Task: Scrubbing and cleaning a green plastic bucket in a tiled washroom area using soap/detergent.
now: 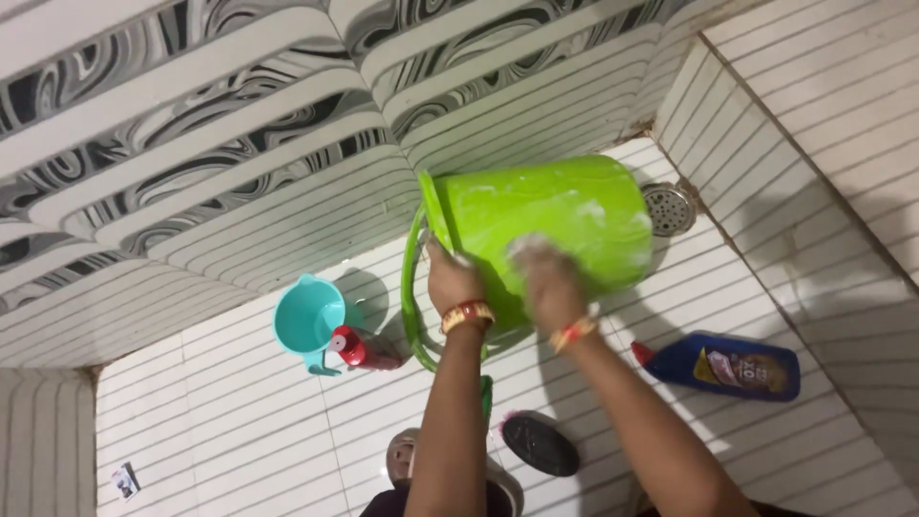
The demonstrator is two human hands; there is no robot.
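Observation:
A bright green plastic bucket (pixel 565 215) lies tipped on its side above the tiled floor, its rim and green handle toward the left, with white soapy streaks on its wall. My left hand (pixel 450 278) grips the bucket at its rim. My right hand (pixel 548 278) presses against the bucket's side, blurred, with foam around the fingers; I cannot tell whether it holds a scrubber. Both wrists carry red and gold bangles.
A teal mug (pixel 308 321) and a small red bottle (pixel 362 349) lie left of the bucket. A blue bottle with a red cap (pixel 728 369) lies on the right. A round metal floor drain (pixel 668 208) sits by the corner. My sandalled feet (pixel 536 445) stand below.

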